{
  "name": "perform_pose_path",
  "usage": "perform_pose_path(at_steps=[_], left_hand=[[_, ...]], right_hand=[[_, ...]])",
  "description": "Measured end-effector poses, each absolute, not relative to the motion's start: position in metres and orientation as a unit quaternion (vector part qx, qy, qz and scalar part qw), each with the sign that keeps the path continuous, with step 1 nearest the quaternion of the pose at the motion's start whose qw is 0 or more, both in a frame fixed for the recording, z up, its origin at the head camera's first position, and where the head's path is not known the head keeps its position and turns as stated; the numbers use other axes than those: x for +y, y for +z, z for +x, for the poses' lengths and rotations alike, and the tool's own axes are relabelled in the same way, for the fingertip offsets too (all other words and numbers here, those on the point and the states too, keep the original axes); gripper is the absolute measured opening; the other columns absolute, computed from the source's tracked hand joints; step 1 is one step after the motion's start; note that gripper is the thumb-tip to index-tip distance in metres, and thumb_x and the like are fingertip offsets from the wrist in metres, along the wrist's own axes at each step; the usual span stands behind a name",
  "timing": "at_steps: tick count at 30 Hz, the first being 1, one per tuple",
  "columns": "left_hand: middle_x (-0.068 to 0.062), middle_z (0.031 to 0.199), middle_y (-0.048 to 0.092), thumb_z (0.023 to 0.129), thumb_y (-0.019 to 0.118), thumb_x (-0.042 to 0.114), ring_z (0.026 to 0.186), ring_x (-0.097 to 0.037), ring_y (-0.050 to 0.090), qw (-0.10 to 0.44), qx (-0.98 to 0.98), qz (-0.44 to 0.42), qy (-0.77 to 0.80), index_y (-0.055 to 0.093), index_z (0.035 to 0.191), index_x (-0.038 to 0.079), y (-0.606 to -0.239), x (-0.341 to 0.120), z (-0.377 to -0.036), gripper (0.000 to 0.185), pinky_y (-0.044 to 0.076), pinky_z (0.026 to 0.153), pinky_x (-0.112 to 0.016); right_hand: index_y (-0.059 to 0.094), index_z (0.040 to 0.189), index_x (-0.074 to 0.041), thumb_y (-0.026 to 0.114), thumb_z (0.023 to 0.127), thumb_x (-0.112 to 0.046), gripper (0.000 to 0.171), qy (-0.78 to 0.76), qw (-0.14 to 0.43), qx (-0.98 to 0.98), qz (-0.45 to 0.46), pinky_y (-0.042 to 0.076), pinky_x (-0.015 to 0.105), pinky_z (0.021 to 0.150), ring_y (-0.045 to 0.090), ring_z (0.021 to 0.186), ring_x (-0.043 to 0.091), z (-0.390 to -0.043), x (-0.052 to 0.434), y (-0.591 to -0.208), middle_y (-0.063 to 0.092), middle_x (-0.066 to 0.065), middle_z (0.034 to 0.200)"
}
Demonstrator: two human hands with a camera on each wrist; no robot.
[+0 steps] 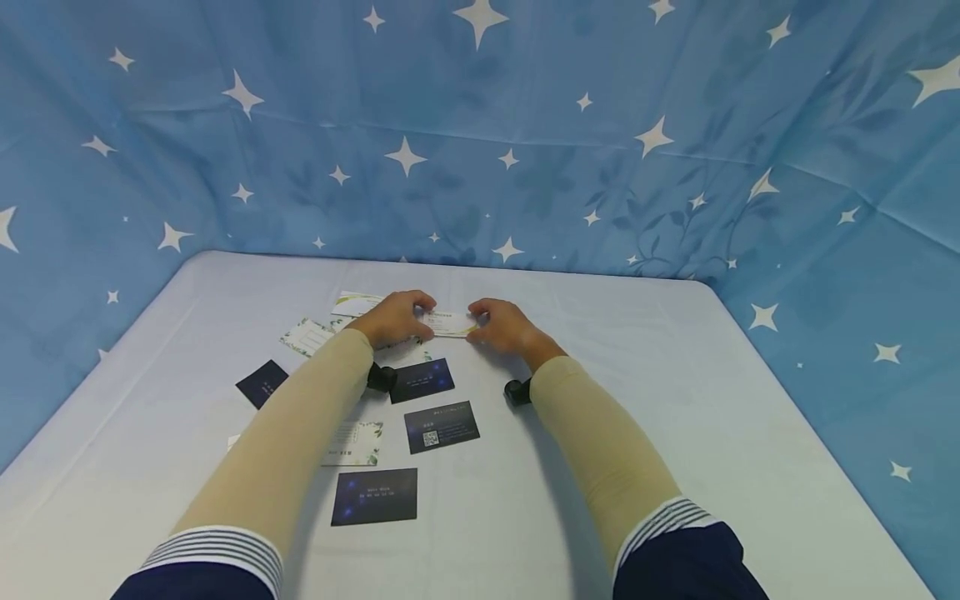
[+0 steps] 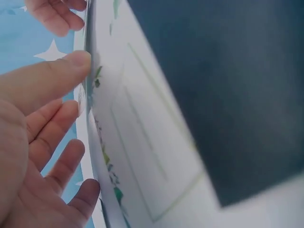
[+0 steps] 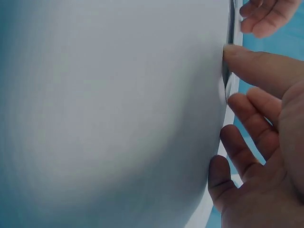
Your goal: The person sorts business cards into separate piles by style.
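Note:
Near the far side of the table, a white business card (image 1: 450, 323) with a yellow-green trim and small print lies between my two hands. My left hand (image 1: 392, 318) pinches its left end, thumb on the near edge and forefinger on the far edge. At the opposite end, my right hand (image 1: 510, 327) pinches the card the same way. In the right wrist view, the thumb and forefinger of the right hand (image 3: 261, 118) close on the card's thin edge, while the other fingers rest low at the tabletop. The left hand (image 2: 47, 114) looks alike in the left wrist view.
Dark blue cards (image 1: 441, 427) lie spread on the white tabletop (image 1: 660, 375) before my hands. White leaf-bordered cards (image 1: 306, 337) lie left, partly under my left arm. Another white card (image 1: 356, 303) sits behind my left hand. A blue starred curtain (image 1: 450, 208) hangs behind.

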State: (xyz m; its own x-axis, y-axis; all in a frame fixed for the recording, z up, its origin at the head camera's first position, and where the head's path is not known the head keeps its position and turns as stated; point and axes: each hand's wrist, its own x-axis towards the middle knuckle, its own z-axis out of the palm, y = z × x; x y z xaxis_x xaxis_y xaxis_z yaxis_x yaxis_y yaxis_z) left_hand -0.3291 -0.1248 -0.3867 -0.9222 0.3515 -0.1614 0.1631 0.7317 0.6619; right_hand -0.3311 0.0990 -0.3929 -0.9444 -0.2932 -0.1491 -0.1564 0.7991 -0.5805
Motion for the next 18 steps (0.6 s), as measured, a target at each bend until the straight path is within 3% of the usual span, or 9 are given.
perform_pose_path(at_steps=[12, 18], left_hand=[[-0.012, 0.145, 0.050, 0.092, 0.074, 0.018, 0.138, -0.031, 0.040, 0.131, 0.916, 0.151, 0.349, 0.053, 0.141, 0.009, -0.385, -0.105, -0.331, 0.055, 0.030, 0.112, -0.048], [-0.011, 0.144, 0.051, 0.091, 0.075, 0.019, 0.126, -0.027, 0.047, 0.131, 0.919, 0.149, 0.339, 0.054, 0.140, 0.010, -0.382, -0.087, -0.333, 0.054, 0.035, 0.108, -0.046]], right_hand=[[0.053, 0.144, -0.012, 0.075, 0.090, -0.022, 0.059, -0.288, 0.136, 0.940, -0.121, 0.032, 0.046, 0.112, 0.044, 0.132, 0.029, -0.333, 0.125, -0.386, 0.052, 0.010, 0.144], [0.052, 0.144, -0.013, 0.073, 0.091, -0.021, 0.058, -0.296, 0.133, 0.939, -0.117, 0.035, 0.048, 0.109, 0.044, 0.132, 0.030, -0.337, 0.142, -0.382, 0.050, 0.012, 0.145]])
